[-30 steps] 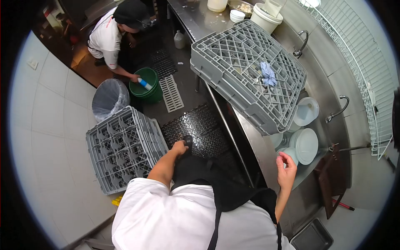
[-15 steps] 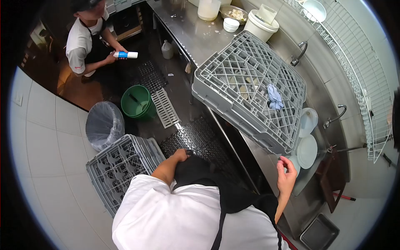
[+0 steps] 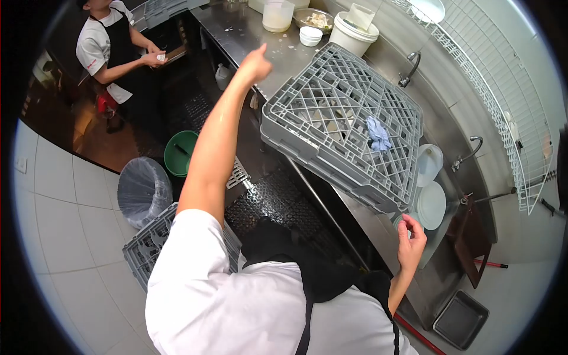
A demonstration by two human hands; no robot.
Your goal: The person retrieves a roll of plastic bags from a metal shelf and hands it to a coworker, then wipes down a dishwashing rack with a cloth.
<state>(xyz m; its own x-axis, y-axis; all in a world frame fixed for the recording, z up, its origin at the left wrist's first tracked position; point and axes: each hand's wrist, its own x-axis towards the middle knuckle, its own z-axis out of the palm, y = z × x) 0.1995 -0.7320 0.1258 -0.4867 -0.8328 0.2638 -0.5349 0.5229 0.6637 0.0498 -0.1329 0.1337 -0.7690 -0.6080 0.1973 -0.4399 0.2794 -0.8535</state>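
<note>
My left hand [image 3: 256,64] is raised at the end of my outstretched arm, over the steel counter [image 3: 234,35]; a finger points out, the others are curled, and nothing shows in it. My right hand [image 3: 410,239] is by the sink edge, fingers bent and close to the thumb; whether something small is between them is hidden. Near it are white plates [image 3: 431,206] in the sink. Between my hands a grey dish rack [image 3: 337,118] rests on the counter, with a crumpled blue cloth [image 3: 377,134] on top.
A co-worker [image 3: 112,53] stands at the upper left. On the floor are a green bucket [image 3: 179,155], a lined bin [image 3: 144,192] and stacked racks [image 3: 145,245]. White tubs [image 3: 354,34], a food bowl [image 3: 313,19] and taps [image 3: 409,68] line the counter. A wire shelf [image 3: 491,89] hangs right.
My left hand has risen from my waist to above the counter, finger extended. The co-worker has straightened up from the green bucket. My right hand has barely moved. The view has shifted.
</note>
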